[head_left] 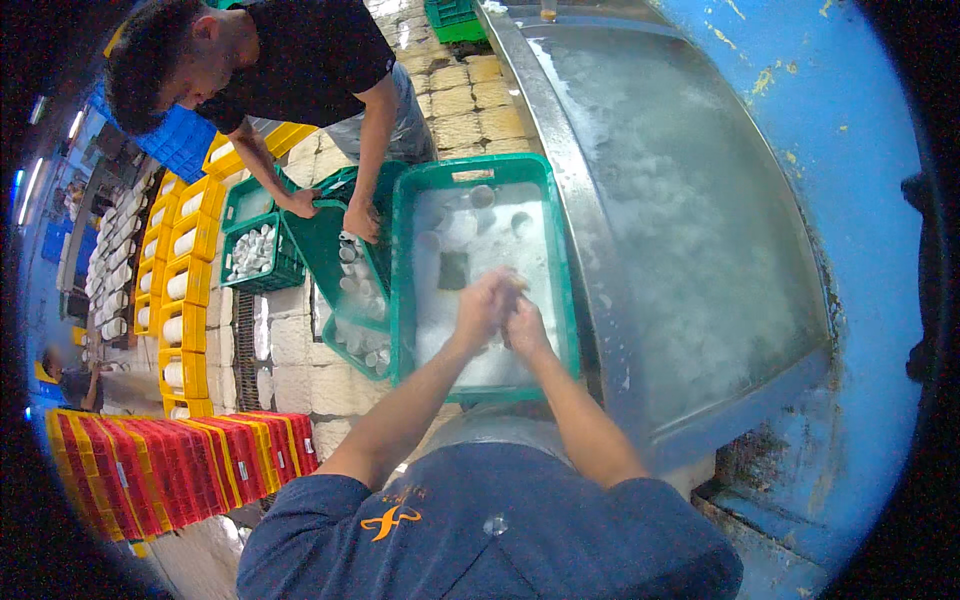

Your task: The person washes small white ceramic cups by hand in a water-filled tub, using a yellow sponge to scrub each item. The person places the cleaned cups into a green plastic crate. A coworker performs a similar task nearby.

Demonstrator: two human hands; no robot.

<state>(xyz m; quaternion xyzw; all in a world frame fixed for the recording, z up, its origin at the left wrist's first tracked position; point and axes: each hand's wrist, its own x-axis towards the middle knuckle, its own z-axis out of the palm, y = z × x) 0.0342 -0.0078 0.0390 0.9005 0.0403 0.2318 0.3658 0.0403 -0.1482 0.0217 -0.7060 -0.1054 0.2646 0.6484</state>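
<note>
Left hand point(487, 302) and right hand point(524, 324) are curling together above the green tub point(402, 275), grip unclear; working low should be limiting drips

The tray point(402, 290) is coloured green, its foam point(432, 345) white. The cloudy water point(690, 210) is tinted grey-green. The wall point(862, 300) is painted blue, flecked with yellow. The red crate stack point(200, 465) is striped with yellow. The navy shirt point(480, 550) is marked with an orange motif point(389, 520); the co-worker's shirt point(320, 60) is seen as black.
</note>
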